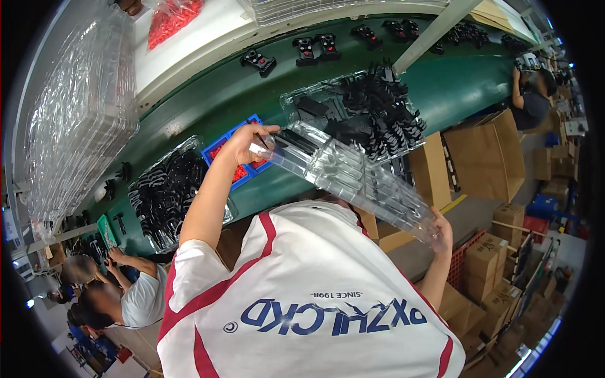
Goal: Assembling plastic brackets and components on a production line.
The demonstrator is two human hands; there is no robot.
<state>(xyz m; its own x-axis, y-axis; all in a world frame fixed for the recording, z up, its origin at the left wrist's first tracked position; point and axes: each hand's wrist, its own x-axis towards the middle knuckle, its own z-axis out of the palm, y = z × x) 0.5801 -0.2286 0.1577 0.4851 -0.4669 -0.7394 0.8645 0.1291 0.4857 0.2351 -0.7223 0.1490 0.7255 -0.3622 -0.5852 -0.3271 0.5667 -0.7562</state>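
A clear plastic blister tray [353, 173] with moulded compartments is held tilted in front of my chest. My left hand [247, 143] is closed around its upper left end. At the lower right end, my right hand [442, 230] grips the tray's edge. Behind the raised tray, another clear tray [288, 101] full of black plastic parts [378, 104] lies on the green bench. Just beside my left hand is a blue divided bin [214, 146] holding small red pieces [240, 174].
A second heap of black parts [167, 195] sits on the bench at left. Several black assemblies with red buttons [305, 50] line the far side. Wrapped clear trays [79, 120] are stacked far left. Open cardboard boxes [485, 157] stand at right. Co-workers [135, 296] sit at both sides.
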